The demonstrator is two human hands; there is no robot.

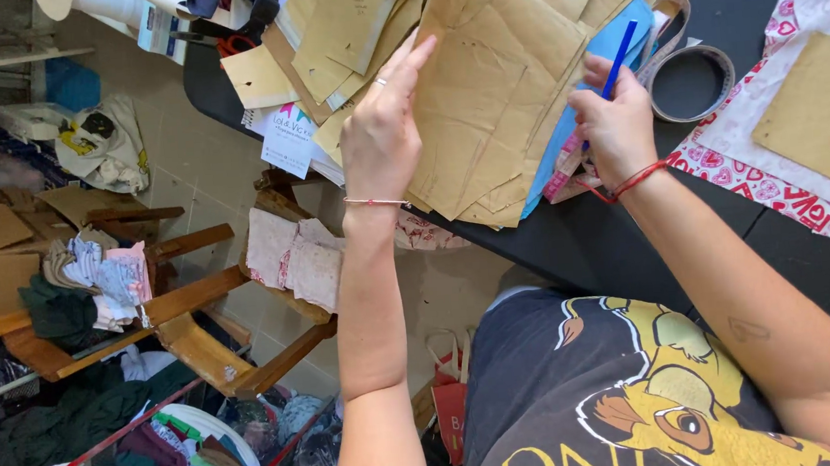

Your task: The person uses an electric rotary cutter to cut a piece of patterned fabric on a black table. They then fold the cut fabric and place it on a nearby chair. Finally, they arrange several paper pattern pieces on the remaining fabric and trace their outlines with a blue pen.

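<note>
While my left hand [383, 128] lay flat, fingers loose, on the stack of brown paper patterns [493, 91] on the black table [591, 240], my right hand [614, 122] gripped a blue pen [620, 56]; the heart-print fabric [771, 169] seemed unmarked, though partly hidden.

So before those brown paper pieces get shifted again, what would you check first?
1. Left hand flat on the brown paper pattern pieces: ok.
2. Right hand grips the blue pen: ok.
3. Stack fully on the black table: not ok, its lower edge overhangs.
4. Measuring tape clear of the stack: cannot tell, its end runs under the papers.
5. Heart-print fabric apart from the stack: ok.
</note>
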